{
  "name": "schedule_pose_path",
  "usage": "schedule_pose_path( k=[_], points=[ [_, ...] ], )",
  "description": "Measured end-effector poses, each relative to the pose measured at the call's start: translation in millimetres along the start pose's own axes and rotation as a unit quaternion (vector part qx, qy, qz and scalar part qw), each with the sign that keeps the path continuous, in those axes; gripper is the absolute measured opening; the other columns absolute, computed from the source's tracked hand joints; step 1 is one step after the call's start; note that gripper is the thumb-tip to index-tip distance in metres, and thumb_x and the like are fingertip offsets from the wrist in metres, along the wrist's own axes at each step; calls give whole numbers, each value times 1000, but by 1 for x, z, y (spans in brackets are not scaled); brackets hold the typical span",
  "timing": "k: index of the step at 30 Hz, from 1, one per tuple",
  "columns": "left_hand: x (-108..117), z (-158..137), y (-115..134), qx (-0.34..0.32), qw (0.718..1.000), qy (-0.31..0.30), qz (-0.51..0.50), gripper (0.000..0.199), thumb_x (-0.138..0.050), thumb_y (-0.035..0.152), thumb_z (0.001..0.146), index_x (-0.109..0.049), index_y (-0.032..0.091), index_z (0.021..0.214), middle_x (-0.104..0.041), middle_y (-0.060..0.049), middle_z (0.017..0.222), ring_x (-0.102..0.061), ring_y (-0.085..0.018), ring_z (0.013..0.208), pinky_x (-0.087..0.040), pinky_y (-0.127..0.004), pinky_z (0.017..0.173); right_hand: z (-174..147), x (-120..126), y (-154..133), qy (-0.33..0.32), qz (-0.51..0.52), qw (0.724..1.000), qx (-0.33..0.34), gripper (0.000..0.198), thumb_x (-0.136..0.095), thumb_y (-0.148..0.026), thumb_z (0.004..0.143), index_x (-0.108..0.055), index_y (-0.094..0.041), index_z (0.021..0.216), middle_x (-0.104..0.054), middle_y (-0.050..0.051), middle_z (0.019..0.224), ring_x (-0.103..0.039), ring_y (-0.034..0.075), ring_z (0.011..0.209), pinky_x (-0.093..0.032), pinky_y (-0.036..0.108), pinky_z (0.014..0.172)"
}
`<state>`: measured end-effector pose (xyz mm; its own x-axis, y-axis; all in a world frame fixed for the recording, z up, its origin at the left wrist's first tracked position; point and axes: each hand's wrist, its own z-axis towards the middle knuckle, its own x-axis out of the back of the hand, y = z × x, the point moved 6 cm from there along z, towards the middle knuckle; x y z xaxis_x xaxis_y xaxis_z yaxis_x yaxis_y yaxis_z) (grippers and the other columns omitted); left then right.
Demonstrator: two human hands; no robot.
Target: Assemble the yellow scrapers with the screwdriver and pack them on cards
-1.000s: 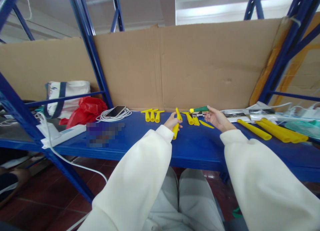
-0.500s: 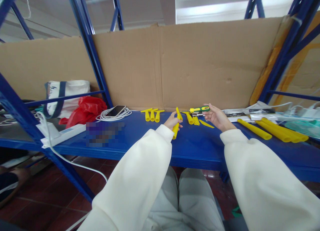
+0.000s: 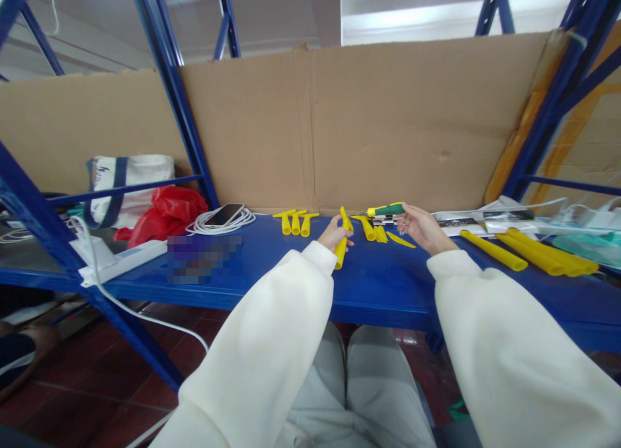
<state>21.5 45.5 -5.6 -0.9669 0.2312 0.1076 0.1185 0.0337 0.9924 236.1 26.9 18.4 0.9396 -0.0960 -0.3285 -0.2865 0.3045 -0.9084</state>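
Blue desk: your left grip clamps a yellow tube, likely light, stiff; hold mid-length. Right grip pinches a screwdriver.

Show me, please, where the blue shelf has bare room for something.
Bare: between the sleeves, in front of the yellow scraps; also left of the left sleeve, in front of the three yellow pieces. Crowded: around the screwdriver, and right of the right hand, where yellow tubes lie.

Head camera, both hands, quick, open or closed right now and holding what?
Left hand: closed, holding a yellow tube.
Right hand: fingers closed on the handle end of a green-and-yellow screwdriver.
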Motion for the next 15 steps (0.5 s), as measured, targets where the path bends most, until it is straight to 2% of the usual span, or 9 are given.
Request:
schedule_pose_path(
  k=[5,9,15],
  points=[
    [0,0,0,2,1000,-5,2,71,-54,5,83,-30,28,146,-64,-7,109,-53,-6,50,-40,-17,43,2,4,4,9,-4,1000,-17,23,-69,-28,86,-54,-20,70,-54,-3,52,-50,8,45,-43,17,40],
    [-1,2,-2,-3,1000,-12,9,71,-55,7,82,-30,29,146,-64,-7,110,-54,-6,51,-40,-17,43,2,5,1,1,-22,1000,4,17,-71,-35,85,-62,-20,84,-53,-4,53,-50,8,44,-39,16,38],
    [1,0,-1,3,1000,6,3,71,-57,10,84,-29,29,147,-65,-7,109,-54,-7,52,-41,-17,43,-2,-3,1,-27,-18,999,-7,5,-68,-23,87,-64,-21,89,-64,-1,60,-59,9,50,-49,16,47]
  ],
)
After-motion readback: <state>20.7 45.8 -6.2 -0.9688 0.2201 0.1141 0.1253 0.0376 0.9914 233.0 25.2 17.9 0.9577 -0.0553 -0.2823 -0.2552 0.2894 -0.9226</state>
